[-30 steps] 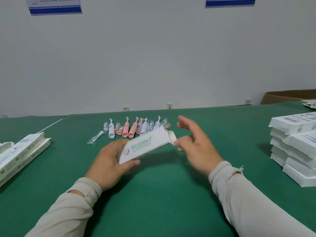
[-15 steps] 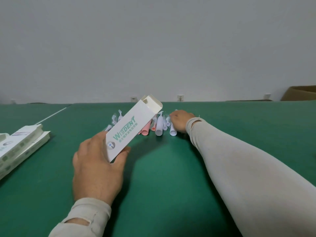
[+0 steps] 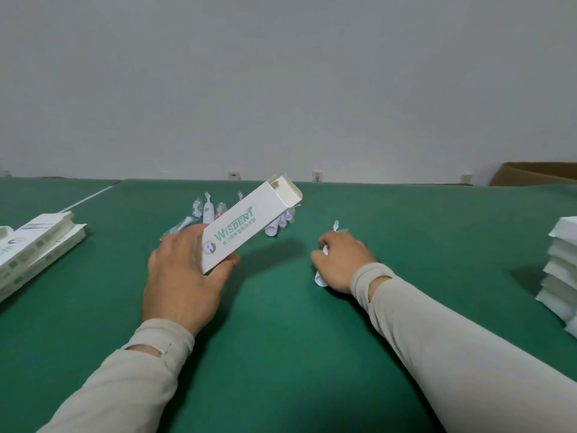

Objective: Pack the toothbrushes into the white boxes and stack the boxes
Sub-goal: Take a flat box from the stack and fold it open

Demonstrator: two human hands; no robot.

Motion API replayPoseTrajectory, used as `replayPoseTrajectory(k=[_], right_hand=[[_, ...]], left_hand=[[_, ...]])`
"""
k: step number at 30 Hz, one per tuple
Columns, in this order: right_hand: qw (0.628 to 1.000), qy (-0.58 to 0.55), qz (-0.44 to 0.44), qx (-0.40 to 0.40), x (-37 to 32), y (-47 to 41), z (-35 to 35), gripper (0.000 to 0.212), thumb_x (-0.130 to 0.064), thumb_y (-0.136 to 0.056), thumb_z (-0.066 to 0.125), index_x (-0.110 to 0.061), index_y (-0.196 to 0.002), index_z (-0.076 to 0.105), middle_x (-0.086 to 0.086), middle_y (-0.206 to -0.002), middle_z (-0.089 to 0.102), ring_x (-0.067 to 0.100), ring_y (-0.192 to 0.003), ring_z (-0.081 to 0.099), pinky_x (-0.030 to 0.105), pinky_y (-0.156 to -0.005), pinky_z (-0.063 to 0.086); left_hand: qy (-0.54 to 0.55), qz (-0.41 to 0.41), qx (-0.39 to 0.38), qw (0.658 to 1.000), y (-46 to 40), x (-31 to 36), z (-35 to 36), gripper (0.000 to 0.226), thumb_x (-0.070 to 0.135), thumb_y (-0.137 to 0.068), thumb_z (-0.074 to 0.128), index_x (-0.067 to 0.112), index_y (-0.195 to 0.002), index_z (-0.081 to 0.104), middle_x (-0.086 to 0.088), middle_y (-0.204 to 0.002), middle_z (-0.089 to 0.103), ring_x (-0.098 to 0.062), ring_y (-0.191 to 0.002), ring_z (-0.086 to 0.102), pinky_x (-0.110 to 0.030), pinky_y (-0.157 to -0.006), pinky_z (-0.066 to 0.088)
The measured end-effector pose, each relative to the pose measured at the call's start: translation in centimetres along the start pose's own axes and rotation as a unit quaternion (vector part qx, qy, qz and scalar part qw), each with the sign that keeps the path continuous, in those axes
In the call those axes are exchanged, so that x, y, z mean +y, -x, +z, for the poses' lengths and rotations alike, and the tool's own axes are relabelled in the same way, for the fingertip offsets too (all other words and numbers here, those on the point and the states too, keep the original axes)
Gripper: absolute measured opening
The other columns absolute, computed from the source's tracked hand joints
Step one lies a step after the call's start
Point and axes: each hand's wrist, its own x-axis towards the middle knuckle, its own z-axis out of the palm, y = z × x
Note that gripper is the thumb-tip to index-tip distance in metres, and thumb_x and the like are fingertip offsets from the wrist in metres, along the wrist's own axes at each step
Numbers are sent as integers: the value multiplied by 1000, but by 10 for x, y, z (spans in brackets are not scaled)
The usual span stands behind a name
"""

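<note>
Right hand (image 3: pixel 342 264) has pulled back from the toothbrush pile (image 3: pixel 276 225), fingers curled round 1 white toothbrush (image 3: pixel 320 278); left hand (image 3: pixel 184 276) grips open box (image 3: pixel 246 228) beside pile, insertion next

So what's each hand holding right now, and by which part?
The left hand grips the white box by its lower, closed end, open end tilted up. The right hand grips a white toothbrush around its handle, brush tip pointing away.
</note>
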Motion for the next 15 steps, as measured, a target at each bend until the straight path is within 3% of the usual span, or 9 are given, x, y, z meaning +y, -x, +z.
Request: replayPoseTrajectory(k=[6,9,12,15], right_hand=[[998,25,-51,-40,26,117,-25,49,-47,-87,40,-31,-132,50,-7,-141,48,21,-123,47,39,-102,43],[997,21,-62,-36,31,140,-31,48,-47,-89,45,-34,-136,50,-10,-140,49,19,-125,45,39,-104,42],[998,3,-61,1,33,142,-39,56,-45,-88,50,-35,-143,42,-9,-136,55,20,-126,44,38,-105,40],[992,89,-57,76,32,137,-44,52,-58,-86,50,-31,-130,55,-8,-116,63,21,-112,49,38,-95,42]], left_hand=[[5,65,-71,995,14,16,-6,58,38,-76,81,23,-126,56,-4,-119,56,-28,-113,46,-36,-96,33],[26,53,-70,996,26,28,-9,56,28,-74,81,23,-123,55,2,-112,52,-29,-110,48,-35,-92,35],[27,35,-68,997,34,44,-5,52,19,-70,78,18,-117,55,-2,-109,52,-31,-109,48,-34,-88,35],[42,30,-62,997,42,56,2,55,16,-71,77,18,-121,54,1,-107,48,-29,-109,46,-30,-86,31]])
